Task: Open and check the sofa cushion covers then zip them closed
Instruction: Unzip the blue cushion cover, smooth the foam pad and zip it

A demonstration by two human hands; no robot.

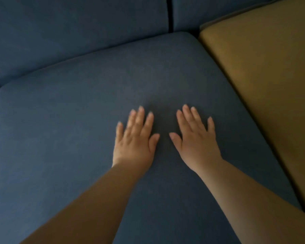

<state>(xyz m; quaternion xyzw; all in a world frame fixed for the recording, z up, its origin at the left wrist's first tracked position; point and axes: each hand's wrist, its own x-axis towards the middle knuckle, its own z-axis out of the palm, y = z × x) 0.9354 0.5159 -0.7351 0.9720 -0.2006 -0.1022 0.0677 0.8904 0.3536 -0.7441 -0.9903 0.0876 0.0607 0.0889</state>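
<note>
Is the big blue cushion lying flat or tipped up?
Lying flat. The blue cushion sits in its place beside the tan cushion, with the left hand and right hand spread open on top.

Blue seat cushion (69,138) top open; back cushions (77,29) wall rear.

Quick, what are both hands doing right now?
Left hand: open, fingers straight, flat on the blue seat cushion.
Right hand: open, flat on the same cushion.

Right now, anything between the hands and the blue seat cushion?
Nothing visible. The left hand and right hand lie flat, fingers straight, directly on top of the blue seat cushion.
</note>
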